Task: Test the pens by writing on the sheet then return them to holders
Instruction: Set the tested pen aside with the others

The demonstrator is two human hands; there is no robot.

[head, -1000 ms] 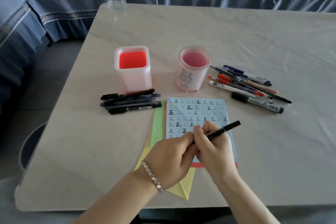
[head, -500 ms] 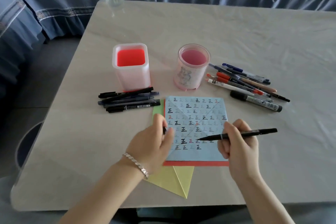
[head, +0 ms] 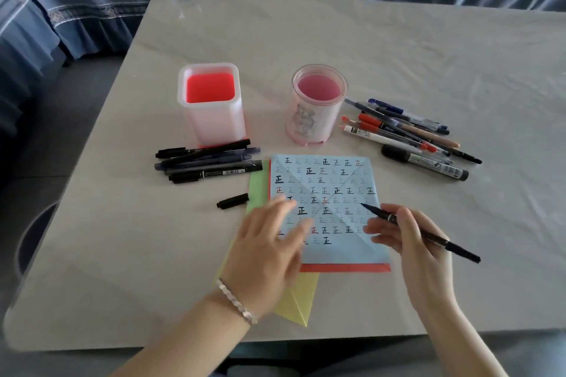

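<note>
Cap point(head: 232, 201) now off, lying on table point(head: 398, 55) left of blue sheet point(head: 333, 193); left hand point(head: 269, 251) flat on sheet, right hand point(head: 410, 248) pinching uncapped black pen point(head: 459, 250), tip over sheet, so writing's next.

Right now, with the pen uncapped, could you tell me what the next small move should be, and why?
Probably touch the pen to a blank spot on the blue sheet: the right hand holds it uncapped, tip over the paper, the left hand lies over the sheet, and the cap lies aside.
</note>
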